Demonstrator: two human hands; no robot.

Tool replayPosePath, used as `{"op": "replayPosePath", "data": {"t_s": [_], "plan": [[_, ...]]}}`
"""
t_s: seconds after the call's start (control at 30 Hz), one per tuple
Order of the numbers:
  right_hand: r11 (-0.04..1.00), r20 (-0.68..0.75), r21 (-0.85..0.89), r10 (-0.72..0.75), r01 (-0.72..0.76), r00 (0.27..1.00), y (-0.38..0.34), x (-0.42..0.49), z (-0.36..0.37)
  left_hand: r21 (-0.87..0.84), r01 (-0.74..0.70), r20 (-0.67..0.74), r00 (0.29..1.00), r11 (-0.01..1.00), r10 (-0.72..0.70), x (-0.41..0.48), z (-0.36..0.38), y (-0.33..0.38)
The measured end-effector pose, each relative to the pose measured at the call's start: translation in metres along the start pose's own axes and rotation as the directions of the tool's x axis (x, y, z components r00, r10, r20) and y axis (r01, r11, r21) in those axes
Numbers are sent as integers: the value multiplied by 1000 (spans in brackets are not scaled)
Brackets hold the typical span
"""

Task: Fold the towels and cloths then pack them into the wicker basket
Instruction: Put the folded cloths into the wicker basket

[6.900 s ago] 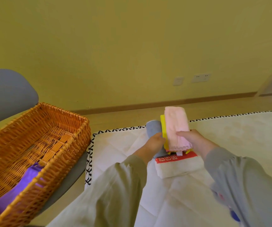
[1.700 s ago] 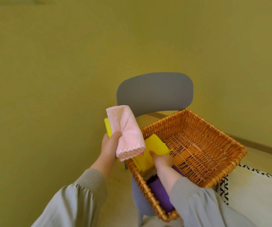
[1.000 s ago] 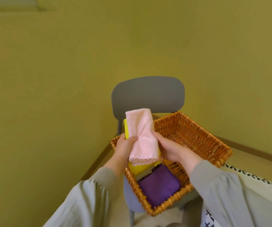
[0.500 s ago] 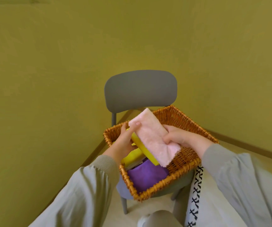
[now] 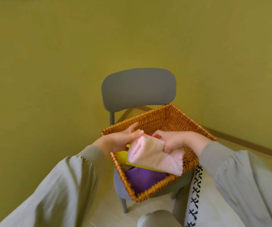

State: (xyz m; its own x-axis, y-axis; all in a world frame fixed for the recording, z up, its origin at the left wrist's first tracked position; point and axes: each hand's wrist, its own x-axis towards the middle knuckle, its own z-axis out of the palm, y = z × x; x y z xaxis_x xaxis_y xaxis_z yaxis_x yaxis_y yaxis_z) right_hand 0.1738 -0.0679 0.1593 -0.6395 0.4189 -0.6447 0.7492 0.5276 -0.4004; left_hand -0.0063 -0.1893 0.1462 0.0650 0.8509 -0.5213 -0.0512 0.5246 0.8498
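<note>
Left hand (image 5: 120,140) grips the pink towel's (image 5: 154,156) left end; right hand (image 5: 176,141) has its fingers curled into the top. Yellow cloth (image 5: 122,157) sits under the towel. Beneath both hands: basket (image 5: 148,192) with purple cloth (image 5: 145,177), on chair (image 5: 138,89).

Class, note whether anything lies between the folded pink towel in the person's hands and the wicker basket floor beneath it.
Yes. A yellow cloth and a purple cloth lie beneath the pink towel at the wicker basket's near end; its far floor shows only wicker.
</note>
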Motion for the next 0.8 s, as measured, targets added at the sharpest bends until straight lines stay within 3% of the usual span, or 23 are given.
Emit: {"op": "replayPosePath", "data": {"t_s": [0.13,0.2,0.3,0.47,0.63,0.7,0.8], "plan": [[1000,-62,-23,-18,17,998,-1,3,7,223,-64,172,985,973,25,-6,3,8],[999,-90,-17,-37,36,995,0,5,10,439,-66,105,994,896,22,-5,7,5],[997,-134,3,-72,73,988,4,4,14,645,-88,-42,988,759,150,-7,20,-1],[983,-247,22,-173,184,954,11,0,15,612,-56,-227,943,789,243,-6,19,-5],[977,-333,-10,-206,215,920,11,-1,14,702,53,-287,934,710,214,-3,23,-3],[982,-342,46,-156,182,927,15,1,12,674,85,-330,923,733,196,-3,24,-3],[948,-334,278,-55,154,941,25,8,14,577,101,-397,902,811,170,-1,25,-10]]}}
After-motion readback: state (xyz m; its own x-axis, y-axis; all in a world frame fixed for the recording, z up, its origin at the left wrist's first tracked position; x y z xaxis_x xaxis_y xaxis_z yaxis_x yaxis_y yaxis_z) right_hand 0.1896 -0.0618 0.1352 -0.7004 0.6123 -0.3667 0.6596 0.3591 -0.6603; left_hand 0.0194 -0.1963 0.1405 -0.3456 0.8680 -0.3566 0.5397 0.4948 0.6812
